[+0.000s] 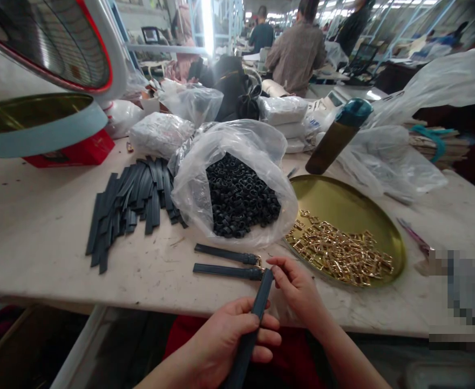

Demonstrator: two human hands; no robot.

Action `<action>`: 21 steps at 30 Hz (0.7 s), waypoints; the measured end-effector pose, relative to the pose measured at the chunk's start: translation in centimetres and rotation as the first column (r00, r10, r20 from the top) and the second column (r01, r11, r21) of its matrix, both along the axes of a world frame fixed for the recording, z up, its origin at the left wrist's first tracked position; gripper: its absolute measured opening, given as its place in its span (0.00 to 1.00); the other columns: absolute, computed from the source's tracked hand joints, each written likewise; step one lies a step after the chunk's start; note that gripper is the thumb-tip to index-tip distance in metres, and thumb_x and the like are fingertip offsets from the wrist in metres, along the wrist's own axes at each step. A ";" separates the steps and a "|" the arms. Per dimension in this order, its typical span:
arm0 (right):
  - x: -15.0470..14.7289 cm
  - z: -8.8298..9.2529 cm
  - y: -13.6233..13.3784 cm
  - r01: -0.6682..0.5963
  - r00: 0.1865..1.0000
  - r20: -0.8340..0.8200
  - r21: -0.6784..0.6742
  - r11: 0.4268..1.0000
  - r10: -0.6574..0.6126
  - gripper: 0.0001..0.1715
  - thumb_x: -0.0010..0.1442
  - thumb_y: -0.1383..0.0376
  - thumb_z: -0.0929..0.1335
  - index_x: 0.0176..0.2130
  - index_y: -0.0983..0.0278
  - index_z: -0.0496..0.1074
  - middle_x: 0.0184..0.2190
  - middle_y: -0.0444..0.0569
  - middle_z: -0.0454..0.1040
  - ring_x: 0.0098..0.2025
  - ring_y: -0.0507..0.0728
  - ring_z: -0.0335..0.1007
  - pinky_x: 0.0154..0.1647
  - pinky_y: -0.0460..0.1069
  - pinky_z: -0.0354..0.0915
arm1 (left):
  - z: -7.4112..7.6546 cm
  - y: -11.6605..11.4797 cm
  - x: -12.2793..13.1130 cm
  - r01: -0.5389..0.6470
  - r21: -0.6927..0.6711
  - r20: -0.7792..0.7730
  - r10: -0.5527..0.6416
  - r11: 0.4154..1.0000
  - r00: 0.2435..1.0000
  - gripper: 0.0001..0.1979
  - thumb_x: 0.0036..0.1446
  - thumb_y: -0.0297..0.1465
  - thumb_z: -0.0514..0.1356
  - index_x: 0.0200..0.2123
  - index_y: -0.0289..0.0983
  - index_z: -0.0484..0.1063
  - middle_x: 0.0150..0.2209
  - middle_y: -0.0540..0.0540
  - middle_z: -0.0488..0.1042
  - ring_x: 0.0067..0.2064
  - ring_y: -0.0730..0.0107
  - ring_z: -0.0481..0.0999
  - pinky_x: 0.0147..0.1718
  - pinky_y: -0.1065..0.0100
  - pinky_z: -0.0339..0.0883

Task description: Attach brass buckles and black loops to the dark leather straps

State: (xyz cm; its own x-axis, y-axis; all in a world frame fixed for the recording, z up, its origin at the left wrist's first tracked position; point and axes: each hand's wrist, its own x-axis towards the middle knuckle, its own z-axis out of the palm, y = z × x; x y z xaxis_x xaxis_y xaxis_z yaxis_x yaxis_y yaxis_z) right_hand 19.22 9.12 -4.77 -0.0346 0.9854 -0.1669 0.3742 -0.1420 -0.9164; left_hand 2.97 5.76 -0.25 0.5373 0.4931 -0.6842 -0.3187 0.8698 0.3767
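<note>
Grips a strap (264,293) over the table edge (152,292) in the left hand (237,327), with the right hand's (296,286) hold at its tip unclear, risking jostled buckled straps (225,270), 2 nearby, through swinging left.

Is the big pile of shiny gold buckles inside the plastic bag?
No, the pile of gold buckles lies on the round tray, while the plastic bag holds small black loops.

Behind the plastic bag (195,186), a strip light (208,27) glares white; the table (39,216) is moderately lit, with soft shadows. Far behind the bag, detail blurs; rightward, a patch (466,297) is pixelated.
</note>
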 end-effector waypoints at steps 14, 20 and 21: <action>0.0 3.9 2.7 -0.139 0.990 0.017 0.047 0.989 0.139 0.18 0.57 0.51 0.61 0.33 0.63 0.67 0.24 0.44 0.67 0.27 0.52 0.62 0.29 0.47 0.59 | 2.1 1.6 -2.4 -0.344 0.160 -0.106 0.363 0.925 0.926 0.13 0.52 0.23 0.55 0.43 0.33 0.68 0.36 0.43 0.75 0.34 0.72 0.76 0.30 0.75 0.69; -5.6 4.5 -3.6 -0.554 0.792 -0.437 -0.222 0.802 0.427 0.20 0.55 0.50 0.63 0.33 0.64 0.65 0.25 0.44 0.70 0.26 0.50 0.62 0.26 0.45 0.58 | 3.7 1.7 -3.6 -0.678 0.457 0.050 0.744 0.576 0.666 0.13 0.54 0.22 0.54 0.42 0.40 0.67 0.37 0.50 0.76 0.41 0.73 0.75 0.46 0.69 0.67; -5.6 4.3 -3.9 -0.507 0.806 -0.470 -0.235 0.829 0.360 0.21 0.56 0.49 0.62 0.31 0.64 0.64 0.21 0.42 0.68 0.23 0.48 0.60 0.24 0.44 0.57 | 3.7 1.3 -3.7 -0.665 0.496 0.062 0.742 0.558 0.668 0.11 0.54 0.24 0.54 0.41 0.41 0.68 0.37 0.50 0.76 0.42 0.73 0.75 0.46 0.69 0.66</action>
State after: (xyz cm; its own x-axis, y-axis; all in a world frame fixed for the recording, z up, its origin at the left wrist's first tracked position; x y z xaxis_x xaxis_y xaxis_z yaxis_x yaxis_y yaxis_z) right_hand 13.59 5.18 -0.47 -0.5788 0.7332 -0.3571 0.0941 -0.3749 -0.9223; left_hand -0.78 7.01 3.41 -0.1974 0.9283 -0.3150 -0.6660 0.1088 0.7380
